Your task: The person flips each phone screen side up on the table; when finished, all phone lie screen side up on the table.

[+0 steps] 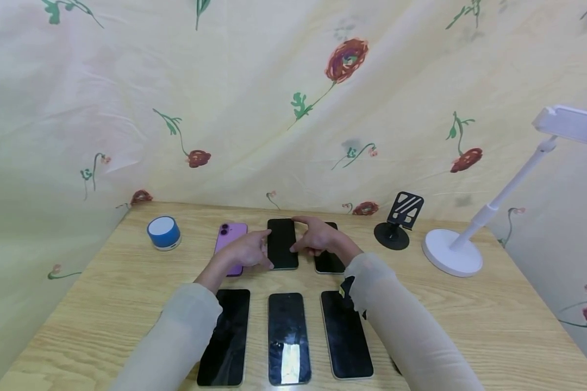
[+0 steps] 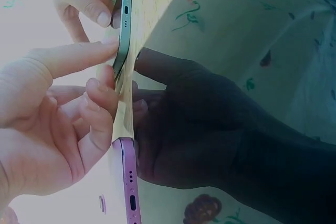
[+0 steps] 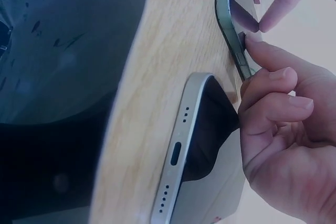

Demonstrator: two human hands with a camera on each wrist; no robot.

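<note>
A dark-screened smartphone with a green frame (image 1: 281,244) lies in the middle of the back row on the table. My left hand (image 1: 248,251) touches its left edge with thumb and index finger, the thumb at the near corner. From the other side my right hand (image 1: 318,234) has its index finger at the far right corner and its thumb on the right edge. In the left wrist view, the left thumb (image 2: 84,56) is extended against the frame. A purple phone (image 1: 231,233) lies partly beneath the left hand, and a light-framed phone (image 3: 181,150) by the right.
Three dark-screened phones, including the middle one (image 1: 289,336), form a near row under the forearms. A blue and white round object (image 1: 163,232) stands at left. At right are a black phone stand (image 1: 392,234) and a white stand (image 1: 452,252) on the wooden table (image 1: 494,331).
</note>
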